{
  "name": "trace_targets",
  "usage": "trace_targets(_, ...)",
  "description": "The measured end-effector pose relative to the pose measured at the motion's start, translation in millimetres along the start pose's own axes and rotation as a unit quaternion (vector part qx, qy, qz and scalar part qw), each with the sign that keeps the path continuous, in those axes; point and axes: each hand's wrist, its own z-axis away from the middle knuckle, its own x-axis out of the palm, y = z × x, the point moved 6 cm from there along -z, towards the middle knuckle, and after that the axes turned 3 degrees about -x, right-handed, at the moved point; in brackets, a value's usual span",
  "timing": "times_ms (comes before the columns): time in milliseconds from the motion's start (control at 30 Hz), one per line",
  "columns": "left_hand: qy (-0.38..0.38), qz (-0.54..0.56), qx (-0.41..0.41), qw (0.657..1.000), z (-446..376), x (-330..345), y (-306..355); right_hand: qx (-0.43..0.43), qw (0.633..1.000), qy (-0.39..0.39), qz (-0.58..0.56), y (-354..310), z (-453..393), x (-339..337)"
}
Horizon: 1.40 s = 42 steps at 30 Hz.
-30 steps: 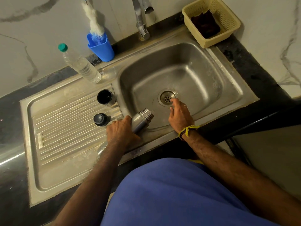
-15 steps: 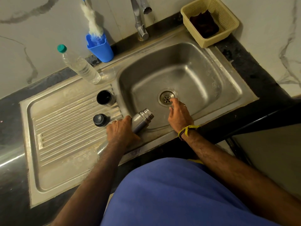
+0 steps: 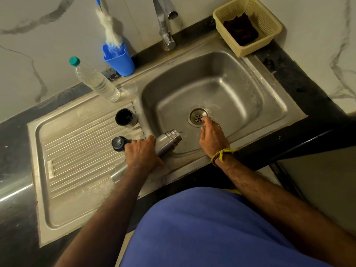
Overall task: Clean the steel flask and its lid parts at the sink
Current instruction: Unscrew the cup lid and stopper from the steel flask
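Far left, the ribbed draining board of the steel sink unit, and behind it a clear plastic bottle with a green cap, leaning back toward the wall. Next along, a blue holder with a white bottle brush standing in it. On the board's right edge sit the lid parts: the open steel cup, mouth up, and just in front of it the dark stopper.

Now the left hand: its fingers are wrapped round the steel flask, which lies tilted across the sink's front rim, open threaded mouth pointing down into the basin, a little water trickling out.

Over to the right hand, empty, its fingers loosely bent and reaching down to the drain strainer; whether they touch it, I cannot tell. Behind, the tap and a cream basket with a dark cloth inside.

The risks? That flask looks wet and smooth, gripped one-handed on a rim; a slip could send it clattering into the basin. And the left knuckles sit right beside the stopper, so a careless nudge could roll it away.
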Motion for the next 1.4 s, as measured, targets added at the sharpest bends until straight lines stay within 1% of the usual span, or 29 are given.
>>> trace_targets(533,0.013,-0.067,0.002,0.998,-4,-25,4,0.003,1.000,0.000,0.001,2,0,2)
trace_targets(800,0.035,-0.142,0.003,0.989,-5,-41,9,0.008,1.000,-0.002,0.002,2,1,2)
trace_targets(1033,0.010,-0.172,-0.022,0.985,0,-44,18,0.011,1.000,-0.006,0.008,2,1,3)
trace_targets(1167,-0.004,-0.143,-0.021,0.990,1,-36,18,0.005,1.000,-0.013,0.009,1,0,3)
trace_targets(1267,-0.006,-0.100,-0.026,0.995,1,-31,12,0.006,1.000,-0.019,0.009,0,1,3)
trace_targets(1400,0.018,0.005,-0.038,0.999,6,-25,2,0.001,1.000,-0.010,0.002,-2,2,0)
